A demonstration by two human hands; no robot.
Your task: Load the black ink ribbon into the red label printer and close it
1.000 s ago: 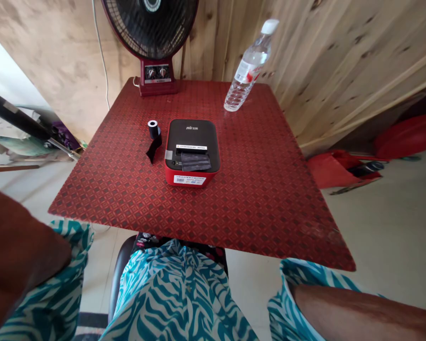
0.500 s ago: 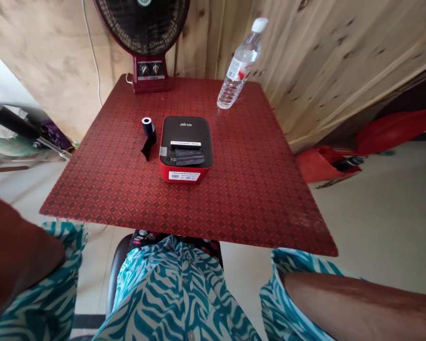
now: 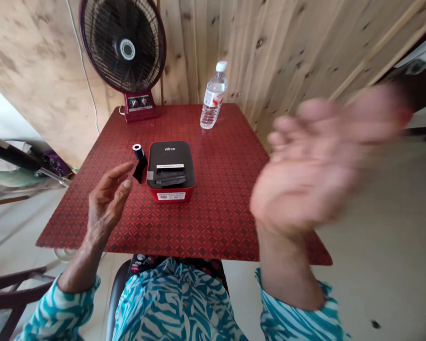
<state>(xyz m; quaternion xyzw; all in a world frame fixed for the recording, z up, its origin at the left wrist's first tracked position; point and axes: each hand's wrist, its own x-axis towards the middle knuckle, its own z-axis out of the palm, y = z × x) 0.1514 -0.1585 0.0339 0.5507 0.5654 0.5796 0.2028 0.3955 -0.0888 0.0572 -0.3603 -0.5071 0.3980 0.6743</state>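
My left hand (image 3: 112, 192) hangs above the left part of the table, thumb and fingers apart, holding nothing. Nearest to it is a small dark roll (image 3: 138, 152) with a white core, its black strip (image 3: 139, 169) trailing onto the table. Beside these sits a small red and black label printer (image 3: 172, 161), with a dark strip (image 3: 171, 178) lying at the slot in its top. Raised over the table's right edge, my right hand (image 3: 305, 175) is blurred by motion. Its palm is turned up, the fingers stretch out, and nothing is seen in it.
The red patterned table (image 3: 213, 227) stands against a wooden wall (image 3: 248, 47). At its back are a dark red electric fan (image 3: 128, 52) and a clear water bottle (image 3: 213, 97). A chair (image 3: 17, 289) is at lower left.
Both hands have come up from outside the view to above the table. The camera view has tilted up a little. The printer, roll and bottle stay in place on the table.
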